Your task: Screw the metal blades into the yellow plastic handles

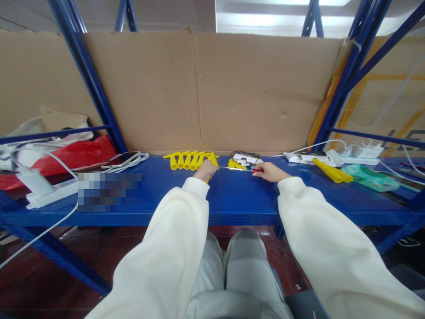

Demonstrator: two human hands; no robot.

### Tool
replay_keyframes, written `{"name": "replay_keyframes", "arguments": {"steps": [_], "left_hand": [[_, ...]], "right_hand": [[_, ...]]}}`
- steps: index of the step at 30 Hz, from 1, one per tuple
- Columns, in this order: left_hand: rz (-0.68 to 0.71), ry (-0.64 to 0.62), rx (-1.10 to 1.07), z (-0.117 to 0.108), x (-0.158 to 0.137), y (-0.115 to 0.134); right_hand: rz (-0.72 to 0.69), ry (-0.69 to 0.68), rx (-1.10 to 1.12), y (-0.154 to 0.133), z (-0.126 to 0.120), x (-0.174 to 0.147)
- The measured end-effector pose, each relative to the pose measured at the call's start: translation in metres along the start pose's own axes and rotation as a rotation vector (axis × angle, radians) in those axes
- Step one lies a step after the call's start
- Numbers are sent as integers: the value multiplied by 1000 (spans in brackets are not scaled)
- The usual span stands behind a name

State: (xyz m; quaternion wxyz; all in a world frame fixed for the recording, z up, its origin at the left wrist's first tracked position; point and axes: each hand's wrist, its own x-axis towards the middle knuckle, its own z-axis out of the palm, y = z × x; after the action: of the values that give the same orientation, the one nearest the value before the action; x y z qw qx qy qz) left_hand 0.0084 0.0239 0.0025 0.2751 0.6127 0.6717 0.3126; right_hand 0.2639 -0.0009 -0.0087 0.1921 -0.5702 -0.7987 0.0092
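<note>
The left hand [205,169] is closed around a yellow plastic piece [212,160] at the right end of a row of yellow pieces [186,159] lying side by side on the blue shelf [232,195]. The right hand [269,172] pinches the red handle of a thin tool [239,169], seemingly a small screwdriver, whose slim metal shaft runs leftward to meet the piece in the left hand. At this distance I cannot tell whether the tip is seated in the piece or only touching it.

To do this step well, the held piece should be kept steady against the shelf, with the left hand's grip firm enough to stop it turning or sliding. The shaft should stay in line with the piece, pushed or turned along its own axis (a sideways lean would likely make the tip skid off smooth plastic). Both forearms are stretched well forward, so resting the wrists on the shelf would likely give finer control.

Just beyond the shaft lies a small heap of more yellow parts [234,164], with a small stack of white and black items [246,157] beside it. These sit close to the working line and could be knocked, so movements should be short. Further right lie a longer yellow tube [332,172] and a white power strip [308,156] with cables; to the left, a phone [121,158] and a red bag [73,155]. A cardboard sheet [212,88] backs the shelf.
</note>
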Motion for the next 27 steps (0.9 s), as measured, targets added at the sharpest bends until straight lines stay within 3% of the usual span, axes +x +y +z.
{"name": "replay_keyframes", "arguments": {"steps": [10,15,20,27], "left_hand": [[11,-13,47,0,1,-1],[27,-21,64,0,3,-2],[24,-15,55,0,3,-2],[20,-23,69,-1,1,-1]], "right_hand": [[123,75,-43,51,0,5],[209,27,-51,68,-4,0],[346,-30,-112,63,-12,-8],[548,-59,-226,36,-23,-15]]}}
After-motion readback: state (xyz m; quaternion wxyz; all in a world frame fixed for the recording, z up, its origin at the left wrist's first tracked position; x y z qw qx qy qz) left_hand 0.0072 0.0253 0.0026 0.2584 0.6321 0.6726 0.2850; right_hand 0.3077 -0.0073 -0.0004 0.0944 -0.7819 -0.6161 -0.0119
